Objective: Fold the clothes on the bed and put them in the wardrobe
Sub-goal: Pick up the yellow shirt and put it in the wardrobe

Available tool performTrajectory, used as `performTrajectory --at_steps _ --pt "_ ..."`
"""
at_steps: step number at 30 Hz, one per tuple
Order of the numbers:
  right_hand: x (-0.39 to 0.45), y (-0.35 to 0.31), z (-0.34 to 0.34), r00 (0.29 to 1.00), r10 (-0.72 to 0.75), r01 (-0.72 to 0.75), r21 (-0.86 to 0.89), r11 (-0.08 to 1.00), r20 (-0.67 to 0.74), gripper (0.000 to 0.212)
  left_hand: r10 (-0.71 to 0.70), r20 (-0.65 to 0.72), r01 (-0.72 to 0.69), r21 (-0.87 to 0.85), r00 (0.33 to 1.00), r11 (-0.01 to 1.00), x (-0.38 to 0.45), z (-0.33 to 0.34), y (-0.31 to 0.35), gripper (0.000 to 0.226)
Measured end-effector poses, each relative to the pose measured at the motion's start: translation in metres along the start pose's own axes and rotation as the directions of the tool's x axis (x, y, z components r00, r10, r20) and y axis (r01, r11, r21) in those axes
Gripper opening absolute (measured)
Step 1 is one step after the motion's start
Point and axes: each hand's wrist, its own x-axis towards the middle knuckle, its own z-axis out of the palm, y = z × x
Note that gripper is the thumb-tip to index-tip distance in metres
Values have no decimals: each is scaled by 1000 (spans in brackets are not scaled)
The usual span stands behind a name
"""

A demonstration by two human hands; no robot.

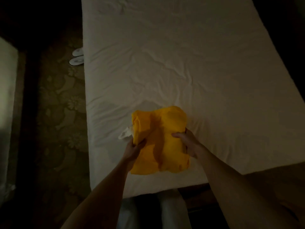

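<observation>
You hold the folded yellow garment (160,139) at the bed's (181,63) near edge.
Your left hand (134,147) pinches its left side; your right hand (186,142) clasps its right side.

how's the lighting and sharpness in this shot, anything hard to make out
Head view: dim and soft overall; the yellow garment and white bed read clearly, both hands slightly blurred; the patterned carpet and slippers sink into shadow, corners nearly black.
</observation>
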Motion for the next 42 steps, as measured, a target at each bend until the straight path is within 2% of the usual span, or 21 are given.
performTrajectory --at_steps 3,9,12,15,18,19,20,22,23,25,28,31,34,39,42 --pt "-25 -28 5 999 -26 26 31 999 22 59 41 -23 -43 -74 999 996 -20 -14 24 42" --pt "-91 -96 32 986 -132 134 -11 991 97 58 107 -15 -108 -168 994 980 -86 -59 83 60" --pt "-126 -127 55 969 -173 185 -58 981 176 59 153 -74 -166 -225 985 960 -123 -86 105 54" --pt "-159 -153 81 943 -222 253 -103 962 247 53 154 -145 -192 -295 977 936 -156 -117 121 69" --pt "-193 -172 116 905 -269 327 -134 935 331 52 202 -235 -269 -301 951 915 -196 -151 132 42" --pt "-205 -177 130 888 -284 353 -142 925 361 52 213 -243 -286 -322 946 902 -210 -164 131 41" --pt "-219 -180 144 870 -297 380 -150 913 394 53 233 -253 -312 -342 939 887 -224 -178 128 50" --pt "-245 -182 175 827 -307 425 -168 889 470 56 266 -289 -363 -367 920 857 -255 -211 117 91" --pt "-259 -180 191 802 -306 445 -172 879 512 54 280 -308 -387 -375 909 842 -272 -227 109 104" --pt "-288 -173 226 751 -307 485 -173 857 585 52 320 -348 -446 -386 881 807 -306 -256 90 106" --pt "-330 -149 278 679 -284 538 -195 820 677 69 373 -405 -530 -408 835 743 -363 -293 58 100" --pt "-372 -110 330 602 -261 588 -198 784 755 72 391 -491 -602 -407 779 687 -419 -328 11 99" --pt "-414 -61 378 526 -231 618 -181 765 818 64 322 -603 -623 -393 730 677 -475 -358 -43 102" --pt "-469 29 454 445 -137 624 -197 756 885 78 262 -726 -687 -378 636 620 -563 -397 -133 113" --pt "-502 82 497 387 -48 624 -223 749 921 80 179 -801 -710 -372 571 598 -613 -418 -187 119"
